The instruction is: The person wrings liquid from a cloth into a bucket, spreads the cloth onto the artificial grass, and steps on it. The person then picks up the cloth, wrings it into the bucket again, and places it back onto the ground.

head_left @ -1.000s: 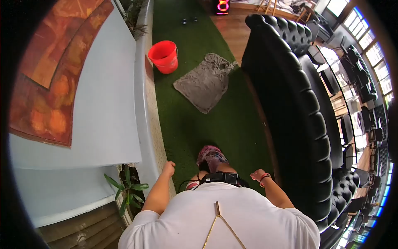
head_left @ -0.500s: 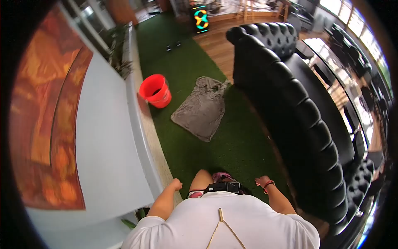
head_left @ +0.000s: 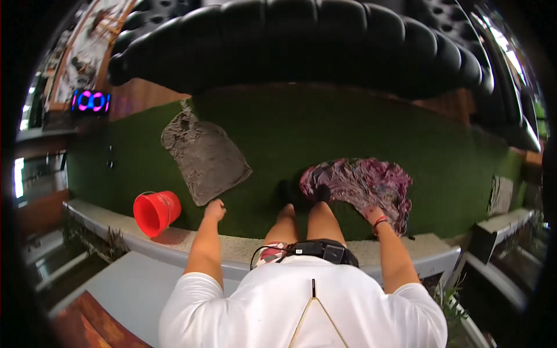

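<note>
My left hand [head_left: 215, 210] hangs with loosely curled fingers and nothing in it, close to the lower corner of a grey-brown plush cloth [head_left: 212, 159]. That cloth lies partly spread on green turf, its far end bunched up. In view above a crumpled pink and purple cloth [head_left: 360, 177] is my right hand [head_left: 372, 214], with a red band at the wrist. Its fingers blend into the cloth behind, so I cannot tell their shape or whether they touch it. A red bucket [head_left: 155, 213] stands left of my left hand, beside the low ledge.
A black tufted sofa [head_left: 290, 40] runs along the far side of the green turf [head_left: 278, 130]. Behind my legs is a stone-topped ledge [head_left: 371, 253] with plants. A lit speaker [head_left: 91, 101] is at far left, and a grey mat [head_left: 500, 194] at far right.
My view has turned right, toward the sofa. The bucket and grey-brown cloth now appear further left, and the pink and purple cloth has come into full view.
</note>
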`<act>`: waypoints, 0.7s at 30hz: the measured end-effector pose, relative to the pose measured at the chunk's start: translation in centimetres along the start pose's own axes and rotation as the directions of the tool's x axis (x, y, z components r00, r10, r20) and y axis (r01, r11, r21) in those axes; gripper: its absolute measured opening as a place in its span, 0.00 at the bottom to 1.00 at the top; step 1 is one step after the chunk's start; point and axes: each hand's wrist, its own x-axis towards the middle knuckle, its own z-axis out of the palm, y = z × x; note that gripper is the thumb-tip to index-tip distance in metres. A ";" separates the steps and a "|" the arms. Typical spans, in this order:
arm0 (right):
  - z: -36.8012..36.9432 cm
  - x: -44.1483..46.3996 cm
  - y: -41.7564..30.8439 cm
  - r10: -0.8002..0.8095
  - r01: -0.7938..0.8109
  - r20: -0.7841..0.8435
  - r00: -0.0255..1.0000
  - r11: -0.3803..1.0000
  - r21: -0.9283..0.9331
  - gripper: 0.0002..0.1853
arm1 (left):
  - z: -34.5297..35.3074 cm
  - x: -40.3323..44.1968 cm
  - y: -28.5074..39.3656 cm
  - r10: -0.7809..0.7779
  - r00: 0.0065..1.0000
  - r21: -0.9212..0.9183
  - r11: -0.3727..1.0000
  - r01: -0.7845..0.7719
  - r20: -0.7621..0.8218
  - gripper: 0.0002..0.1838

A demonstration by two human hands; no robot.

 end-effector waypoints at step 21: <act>19.0 -16.1 5.4 0.756 -0.563 0.340 0.559 0.046 0.825 0.17 | 40.8 28.7 29.7 -0.125 0.930 -0.326 0.913 0.244 0.346 0.60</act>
